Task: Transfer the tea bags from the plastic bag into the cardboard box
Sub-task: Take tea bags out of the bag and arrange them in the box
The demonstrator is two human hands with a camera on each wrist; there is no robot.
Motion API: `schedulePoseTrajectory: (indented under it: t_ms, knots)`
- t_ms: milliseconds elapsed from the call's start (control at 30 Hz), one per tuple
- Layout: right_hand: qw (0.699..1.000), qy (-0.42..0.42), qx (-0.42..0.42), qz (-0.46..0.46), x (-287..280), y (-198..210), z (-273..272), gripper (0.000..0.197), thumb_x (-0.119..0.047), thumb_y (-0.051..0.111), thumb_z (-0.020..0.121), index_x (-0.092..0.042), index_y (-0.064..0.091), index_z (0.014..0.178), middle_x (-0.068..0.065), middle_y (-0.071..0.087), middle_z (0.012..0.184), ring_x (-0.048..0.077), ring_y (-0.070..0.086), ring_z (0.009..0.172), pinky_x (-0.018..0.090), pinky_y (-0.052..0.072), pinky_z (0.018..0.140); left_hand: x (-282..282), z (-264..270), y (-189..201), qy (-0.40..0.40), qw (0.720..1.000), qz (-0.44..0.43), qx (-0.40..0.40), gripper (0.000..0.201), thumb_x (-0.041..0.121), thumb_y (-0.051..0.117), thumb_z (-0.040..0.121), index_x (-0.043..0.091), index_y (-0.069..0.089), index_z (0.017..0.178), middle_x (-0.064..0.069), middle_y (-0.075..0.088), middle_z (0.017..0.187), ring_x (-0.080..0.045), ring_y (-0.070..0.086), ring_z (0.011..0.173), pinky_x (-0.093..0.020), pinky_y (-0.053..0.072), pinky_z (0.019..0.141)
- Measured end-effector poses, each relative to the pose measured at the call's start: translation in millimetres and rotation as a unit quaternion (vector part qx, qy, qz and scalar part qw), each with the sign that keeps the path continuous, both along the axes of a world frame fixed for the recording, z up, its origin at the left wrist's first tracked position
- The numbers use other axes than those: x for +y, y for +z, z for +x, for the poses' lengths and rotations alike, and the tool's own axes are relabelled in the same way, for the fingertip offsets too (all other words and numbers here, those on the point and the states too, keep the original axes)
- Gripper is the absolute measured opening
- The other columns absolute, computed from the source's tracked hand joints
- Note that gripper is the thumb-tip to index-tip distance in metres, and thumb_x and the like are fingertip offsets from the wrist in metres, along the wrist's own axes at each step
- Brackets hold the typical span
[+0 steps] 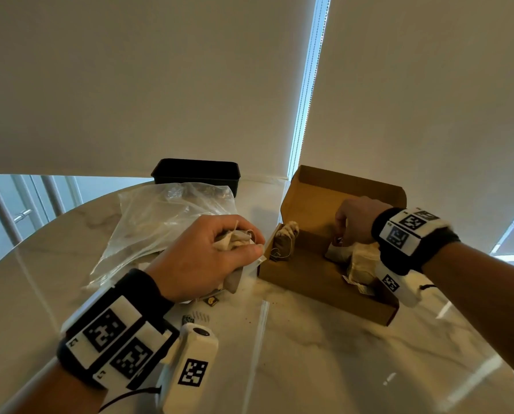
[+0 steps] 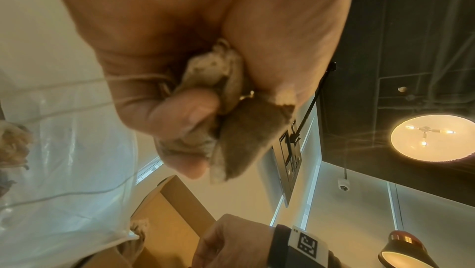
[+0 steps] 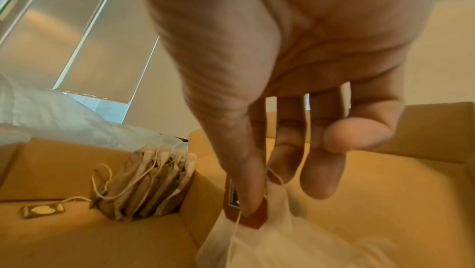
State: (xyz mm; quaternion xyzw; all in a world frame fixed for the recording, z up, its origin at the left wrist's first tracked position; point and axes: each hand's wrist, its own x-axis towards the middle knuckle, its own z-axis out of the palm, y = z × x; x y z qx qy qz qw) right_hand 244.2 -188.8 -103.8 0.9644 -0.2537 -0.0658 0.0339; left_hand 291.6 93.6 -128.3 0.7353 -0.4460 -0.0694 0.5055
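Tea bags [image 1: 234, 239] gripped by both hands.

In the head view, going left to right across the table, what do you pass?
Plastic bag → left hand gripping a bunch of tea bags → upright tea bags at the cardboard box's left end → right hand inside the box, pinching a tea bag tag.

We wear black fabric wristbands [image 1: 136, 297] carrying white blocks printed with black square markers [image 1: 406, 231], thin black cables trailing.
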Motion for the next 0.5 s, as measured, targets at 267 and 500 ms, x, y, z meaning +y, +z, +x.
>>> schedulePoseTrajectory:
  t_ms: [267, 500]
  knots:
    - [0.998, -0.008, 0.029, -0.047, -6.2, -7.6, 5.3, 0.013, -0.026, 0.076, 0.078, -0.016, 0.068, 0.083, 0.003, 0.068, 0.086, 0.019, 0.063, 0.079, 0.025, 0.047, 0.058, 0.3, -0.2, 0.8, -0.004, 1.000, -0.003, -0.006, 0.007, 0.020, 0.067, 0.084, 0.026, 0.070, 0.086, 0.003, 0.069, 0.085, -0.011, 0.064, 0.082, -0.024, 0.053, 0.077]
    - [0.999, -0.005, 0.018, -0.033, -8.5, -7.1, 3.6, 0.021, -0.032, 0.080, 0.074, -0.021, 0.066, 0.086, -0.001, 0.063, 0.086, 0.017, 0.060, 0.081, 0.027, 0.049, 0.063, 0.3, -0.3, 0.9, -0.002, 1.000, -0.002, 0.002, 0.008, 0.020, 0.068, 0.083, 0.027, 0.070, 0.086, 0.004, 0.069, 0.086, -0.011, 0.065, 0.082, -0.026, 0.054, 0.078]
